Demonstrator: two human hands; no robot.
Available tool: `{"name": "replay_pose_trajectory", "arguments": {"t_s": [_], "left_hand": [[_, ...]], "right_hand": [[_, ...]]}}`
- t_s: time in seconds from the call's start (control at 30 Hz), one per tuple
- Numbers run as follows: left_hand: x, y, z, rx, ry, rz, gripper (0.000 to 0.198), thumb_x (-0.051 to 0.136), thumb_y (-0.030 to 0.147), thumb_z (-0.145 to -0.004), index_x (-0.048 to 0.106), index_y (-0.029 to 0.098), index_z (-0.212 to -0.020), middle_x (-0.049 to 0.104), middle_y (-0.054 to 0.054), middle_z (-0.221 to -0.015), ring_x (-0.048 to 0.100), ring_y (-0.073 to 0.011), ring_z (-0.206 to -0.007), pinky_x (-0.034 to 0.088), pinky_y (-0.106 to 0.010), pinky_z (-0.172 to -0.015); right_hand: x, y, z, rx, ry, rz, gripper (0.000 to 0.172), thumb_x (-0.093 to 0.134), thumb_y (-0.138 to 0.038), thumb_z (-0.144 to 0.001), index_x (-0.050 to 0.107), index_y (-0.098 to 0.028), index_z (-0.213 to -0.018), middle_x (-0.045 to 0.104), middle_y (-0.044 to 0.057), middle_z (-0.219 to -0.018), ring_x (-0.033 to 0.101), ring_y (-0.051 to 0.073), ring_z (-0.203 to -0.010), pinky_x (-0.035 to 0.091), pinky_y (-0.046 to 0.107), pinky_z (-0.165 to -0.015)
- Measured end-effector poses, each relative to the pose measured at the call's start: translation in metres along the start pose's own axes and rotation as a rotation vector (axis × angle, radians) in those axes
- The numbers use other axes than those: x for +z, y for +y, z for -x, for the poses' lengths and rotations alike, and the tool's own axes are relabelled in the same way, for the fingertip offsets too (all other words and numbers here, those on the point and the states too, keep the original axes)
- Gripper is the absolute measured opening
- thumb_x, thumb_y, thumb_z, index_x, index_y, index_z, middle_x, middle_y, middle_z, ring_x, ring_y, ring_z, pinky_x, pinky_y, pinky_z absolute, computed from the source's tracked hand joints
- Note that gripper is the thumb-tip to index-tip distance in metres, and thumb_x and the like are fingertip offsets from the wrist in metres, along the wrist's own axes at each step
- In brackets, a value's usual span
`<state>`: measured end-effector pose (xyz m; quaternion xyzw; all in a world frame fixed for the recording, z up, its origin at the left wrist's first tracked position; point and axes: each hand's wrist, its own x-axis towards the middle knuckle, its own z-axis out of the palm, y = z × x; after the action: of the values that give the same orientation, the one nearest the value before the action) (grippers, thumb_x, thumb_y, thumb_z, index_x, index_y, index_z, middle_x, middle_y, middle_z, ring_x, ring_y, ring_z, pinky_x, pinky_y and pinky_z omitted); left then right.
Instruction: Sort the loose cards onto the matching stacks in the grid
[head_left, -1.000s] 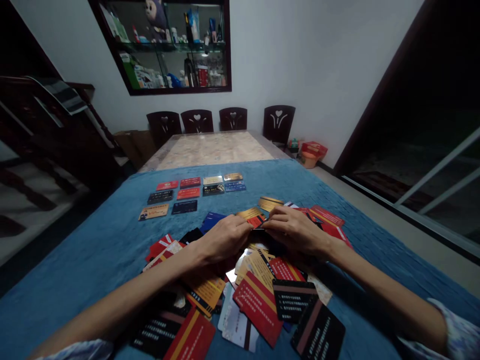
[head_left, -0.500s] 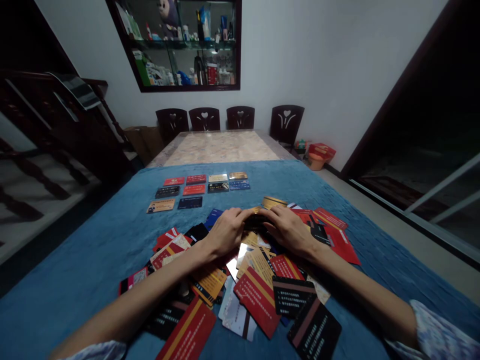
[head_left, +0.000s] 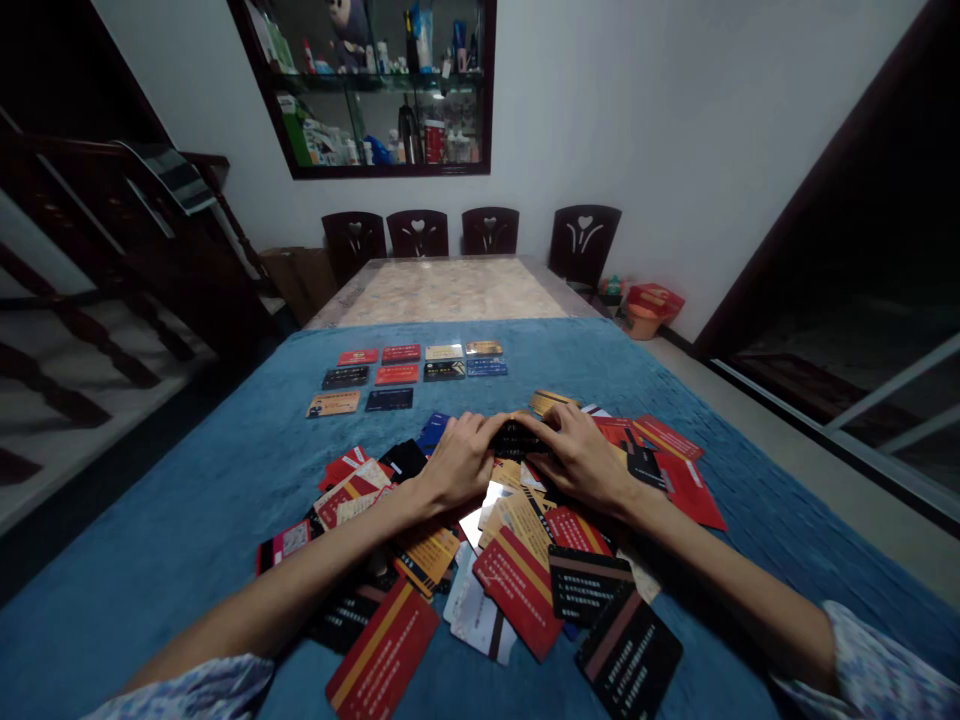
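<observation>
A loose heap of plastic cards [head_left: 517, 590], red, black, gold and white, lies on the blue cloth [head_left: 210, 500] in front of me. My left hand [head_left: 457, 462] and my right hand [head_left: 577, 455] meet at the far side of the heap. Both pinch the ends of one black card [head_left: 516, 438], held a little above the pile. Further back, several cards lie face up in neat rows [head_left: 409, 375].
Beyond the cloth the bare marble table top [head_left: 450, 290] runs to a row of dark chairs [head_left: 487, 228] by the wall. A glass-fronted shelf [head_left: 375, 90] hangs above. Red tubs [head_left: 651, 305] sit on the floor at the right, and a dark stair rail [head_left: 112, 250] at the left.
Both hands have closed in on the black card and raised it slightly off the pile. My head has shifted, so the scene sits a bit further right.
</observation>
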<state>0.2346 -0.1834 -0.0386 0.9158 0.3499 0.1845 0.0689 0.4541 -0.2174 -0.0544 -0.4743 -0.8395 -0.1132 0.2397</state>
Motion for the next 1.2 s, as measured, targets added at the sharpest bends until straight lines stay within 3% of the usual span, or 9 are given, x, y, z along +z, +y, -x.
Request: {"name": "replay_pose_trajectory", "arguments": {"t_s": [0.37,0.8,1.0,1.2], "left_hand": [[-0.002,0.001,0.001,-0.001,-0.001,0.018,0.053,0.048,0.019,-0.085,0.043,0.016,-0.138,0.059,-0.012,-0.111,0.052,-0.0277,-0.103,0.041,-0.044,-0.088],[-0.006,0.002,0.000,-0.010,-0.040,0.004,0.054,0.052,0.024,-0.088,0.040,0.015,-0.139,0.058,-0.014,-0.118,0.050,-0.0288,-0.109,0.037,-0.044,-0.090],[-0.016,0.000,0.000,-0.012,-0.099,-0.022,0.053,0.052,0.024,-0.088,0.040,0.016,-0.138,0.057,-0.014,-0.119,0.049,-0.0293,-0.111,0.036,-0.045,-0.093],[-0.027,-0.009,0.003,-0.023,-0.187,0.015,0.053,0.059,0.031,-0.085,0.044,0.016,-0.134,0.056,-0.014,-0.119,0.049,-0.0299,-0.111,0.036,-0.046,-0.094]], "right_hand": [[0.002,0.008,0.001,-0.044,-0.040,-0.049,0.059,0.058,-0.030,-0.087,0.044,-0.020,-0.144,0.051,0.014,-0.107,0.047,0.028,-0.097,0.044,0.043,-0.082],[0.000,0.015,0.000,-0.110,0.037,0.106,0.047,0.058,-0.040,-0.088,0.055,-0.015,-0.127,0.064,0.015,-0.108,0.054,0.029,-0.101,0.043,0.042,-0.085],[-0.007,0.011,-0.002,-0.114,0.016,0.102,0.047,0.055,-0.046,-0.090,0.058,-0.019,-0.127,0.063,0.014,-0.108,0.052,0.030,-0.104,0.044,0.042,-0.084],[0.000,0.010,-0.005,-0.105,-0.053,0.026,0.047,0.055,-0.047,-0.090,0.058,-0.020,-0.129,0.062,0.014,-0.110,0.053,0.028,-0.100,0.046,0.043,-0.083]]}}
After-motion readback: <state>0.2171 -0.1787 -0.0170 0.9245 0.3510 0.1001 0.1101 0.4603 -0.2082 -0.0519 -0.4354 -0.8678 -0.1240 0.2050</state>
